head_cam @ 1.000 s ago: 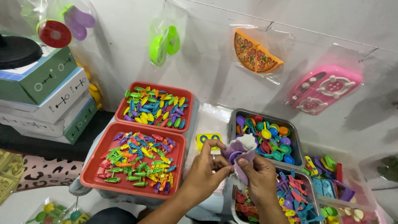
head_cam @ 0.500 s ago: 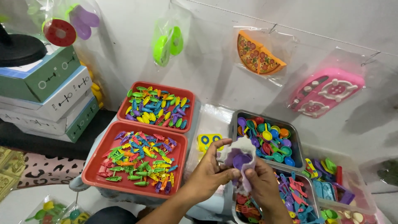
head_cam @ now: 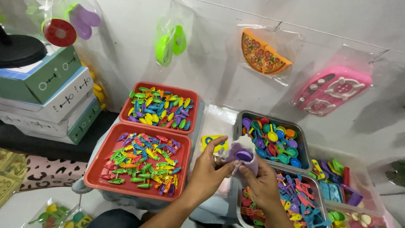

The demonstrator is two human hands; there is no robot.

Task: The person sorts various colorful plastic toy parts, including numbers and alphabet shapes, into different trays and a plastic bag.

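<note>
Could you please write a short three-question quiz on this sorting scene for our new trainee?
1. True or false: both hands hold the small clear bag with purple pieces inside.
2. Which tray lies nearest the left hand? A) the near red tray B) the far red tray C) a blue tray
3. Fill in: the right hand hovers over a grey metal tray of ____ toy pieces.

Key: 1 true; 2 A; 3 small mixed-colour plastic.

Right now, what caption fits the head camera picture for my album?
Left hand and right hand hold a small bag of purple toy between trays of colourful pieces.
</note>
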